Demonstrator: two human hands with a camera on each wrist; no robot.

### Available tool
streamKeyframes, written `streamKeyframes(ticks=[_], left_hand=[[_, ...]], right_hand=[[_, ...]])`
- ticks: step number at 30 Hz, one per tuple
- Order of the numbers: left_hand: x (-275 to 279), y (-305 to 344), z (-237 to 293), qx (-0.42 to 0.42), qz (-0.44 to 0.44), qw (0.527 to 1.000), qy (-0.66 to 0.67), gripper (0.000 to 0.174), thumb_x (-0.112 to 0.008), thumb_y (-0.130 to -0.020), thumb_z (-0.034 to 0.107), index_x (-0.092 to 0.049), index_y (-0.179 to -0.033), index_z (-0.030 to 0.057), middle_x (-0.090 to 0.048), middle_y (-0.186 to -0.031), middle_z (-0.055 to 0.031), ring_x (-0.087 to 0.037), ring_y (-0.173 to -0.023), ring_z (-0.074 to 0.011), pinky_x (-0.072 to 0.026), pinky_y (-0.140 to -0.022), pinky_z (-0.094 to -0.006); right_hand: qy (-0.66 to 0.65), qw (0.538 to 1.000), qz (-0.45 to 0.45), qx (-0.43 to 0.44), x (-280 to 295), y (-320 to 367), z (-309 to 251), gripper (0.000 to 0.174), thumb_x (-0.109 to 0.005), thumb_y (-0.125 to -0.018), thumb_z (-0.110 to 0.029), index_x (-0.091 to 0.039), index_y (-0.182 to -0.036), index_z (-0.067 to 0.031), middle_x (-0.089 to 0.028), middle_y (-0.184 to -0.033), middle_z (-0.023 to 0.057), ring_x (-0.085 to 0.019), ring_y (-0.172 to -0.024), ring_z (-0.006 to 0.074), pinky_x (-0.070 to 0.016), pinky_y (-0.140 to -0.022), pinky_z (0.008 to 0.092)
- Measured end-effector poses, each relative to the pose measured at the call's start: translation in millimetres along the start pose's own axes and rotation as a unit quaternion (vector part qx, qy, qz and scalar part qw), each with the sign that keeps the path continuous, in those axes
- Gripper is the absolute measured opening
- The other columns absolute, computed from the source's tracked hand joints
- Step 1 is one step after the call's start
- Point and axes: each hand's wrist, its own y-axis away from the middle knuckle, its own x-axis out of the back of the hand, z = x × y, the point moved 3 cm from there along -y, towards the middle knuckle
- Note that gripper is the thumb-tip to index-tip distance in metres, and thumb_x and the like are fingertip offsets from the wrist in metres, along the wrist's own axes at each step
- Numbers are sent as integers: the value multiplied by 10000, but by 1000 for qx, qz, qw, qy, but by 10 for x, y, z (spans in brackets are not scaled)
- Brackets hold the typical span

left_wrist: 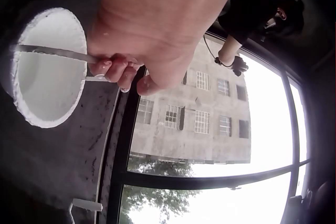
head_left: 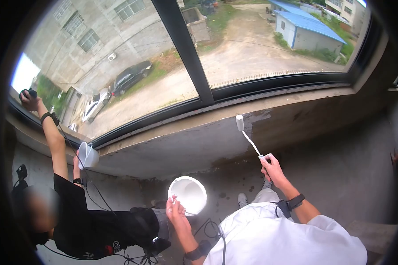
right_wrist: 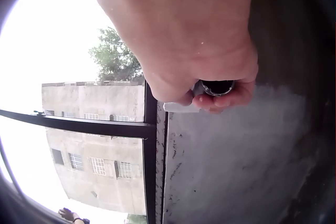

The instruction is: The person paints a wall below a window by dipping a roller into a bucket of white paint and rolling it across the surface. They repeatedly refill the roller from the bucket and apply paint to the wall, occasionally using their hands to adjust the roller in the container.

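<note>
My right hand grips the handle of a small paint roller. Its white sleeve is up against the upper part of the wall, just under the window sill, beside a darker damp-looking patch. In the right wrist view, the hollow end of the roller handle shows between the curled fingers. My left hand holds a white bucket by its handle, low in front of me. In the left wrist view, the fingers are hooked round the strap-like bucket handle, and white spots mark the fingertips. The bucket's inside is white.
To my left, another person in a black shirt reaches up by the window with a white pail at the sill. Dark window frames run above the wall. Loose cables lie between us.
</note>
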Motion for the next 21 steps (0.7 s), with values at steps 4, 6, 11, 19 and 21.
streamKeyframes(ticks=[4, 6, 11, 19, 21], left_hand=[[-13, 32, -14, -4, -1, 1000, 0, 194, -555, -1007, 160, -556, -1164, 47, -373, -742, 84, -315, -604, 1, -291, -545, -191], [-10, 23, -27, -1, -3, 1000, -7, 193, -555, -1008, 161, -555, -1164, 48, -371, -741, 84, -315, -603, 1, -291, -545, -189], [-9, -11, -76, -3, -15, 1000, -4, 203, -560, -1003, 167, -555, -1165, 44, -360, -735, 84, -310, -597, 3, -274, -528, -185], [-49, 16, 18, -13, -14, 999, -31, 232, -556, -998, 165, -552, -1185, 27, -332, -726, 88, -289, -594, 3, -248, -520, -186], [-82, 32, 42, -12, -21, 999, -34, 238, -558, -999, 166, -551, -1189, 23, -328, -726, 89, -286, -595, 3, -245, -519, -188]], right_hand=[[-3, 1000, -4, -4, -167, -64, -112, 352, -518, -1039, -377, -562, -919, -49, -458, -604, -12, -353, -390, 62, -285, -349, 248], [14, 1000, 7, -14, -271, -75, -106, 395, -518, -1032, -409, -585, -895, -44, -452, -586, -17, -353, -379, 64, -286, -344, 253], [71, 997, 7, -18, -476, -138, -138, 444, -545, -1003, -446, -611, -870, -28, -476, -603, -8, -414, -447, 77, -334, -403, 285], [30, 998, 46, -20, -209, -50, -100, 433, -534, -1012, -444, -554, -823, -55, -459, -596, -15, -384, -405, 68, -305, -361, 277], [27, 997, 62, -27, 23, 10, -159, 433, -533, -1013, -450, -539, -805, -70, -431, -579, -27, -356, -396, 60, -288, -352, 273]])
